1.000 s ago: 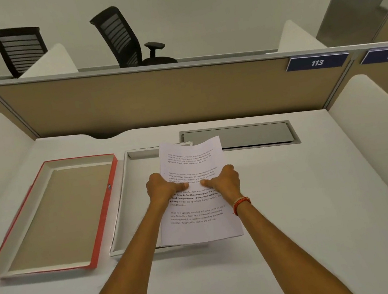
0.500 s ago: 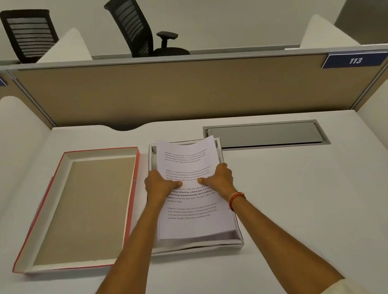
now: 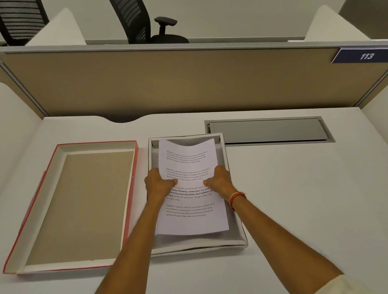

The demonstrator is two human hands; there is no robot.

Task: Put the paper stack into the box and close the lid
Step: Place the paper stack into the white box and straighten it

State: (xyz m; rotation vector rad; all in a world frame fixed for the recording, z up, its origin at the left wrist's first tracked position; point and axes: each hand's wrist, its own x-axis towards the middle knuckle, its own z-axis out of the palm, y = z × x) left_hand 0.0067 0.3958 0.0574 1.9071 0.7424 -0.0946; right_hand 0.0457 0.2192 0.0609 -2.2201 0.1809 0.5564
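White cubicle desk [image 3: 322,203], tan partition [image 3: 178,81]

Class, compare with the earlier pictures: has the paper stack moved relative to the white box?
Yes. The paper stack has shifted left and down into the white box; its right edge no longer overhangs the box's right wall.

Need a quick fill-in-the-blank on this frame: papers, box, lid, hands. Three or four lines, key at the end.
1. Both hands, the left hand and the right hand, grip the ____ by its side edges.
2. The paper stack is held over the open white ____.
3. The lid lies upside down on the desk, to the ____ of the box.
4. The lid's outer rim is coloured ____.

Missing words: paper stack; box; left; red
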